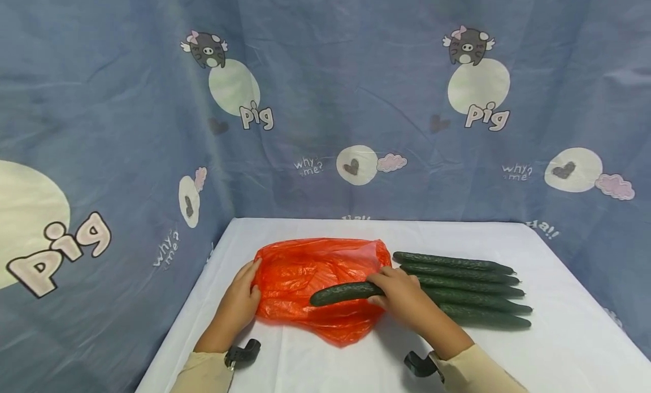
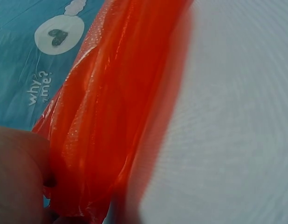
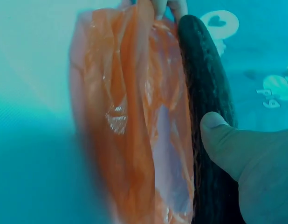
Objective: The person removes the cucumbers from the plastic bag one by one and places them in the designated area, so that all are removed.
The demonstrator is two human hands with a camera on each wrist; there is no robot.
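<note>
A red plastic bag (image 1: 315, 274) lies crumpled at the middle of the white table. My left hand (image 1: 239, 301) grips its left edge, with the film bunched by the fingers in the left wrist view. My right hand (image 1: 404, 296) holds a dark green cucumber (image 1: 341, 293) over the bag's right part, its free end pointing left. In the right wrist view the thumb (image 3: 223, 135) presses along the cucumber's side, next to the bag. The fingers behind the cucumber are hidden there. Several more cucumbers (image 1: 473, 281) lie side by side to the right, partly behind my right hand.
White cloth covers the table (image 1: 549, 359). A blue curtain (image 1: 325, 99) printed with pigs hangs along its back and left side. Each wrist wears a black camera mount, one on the left (image 1: 244, 352) and one on the right (image 1: 421, 365).
</note>
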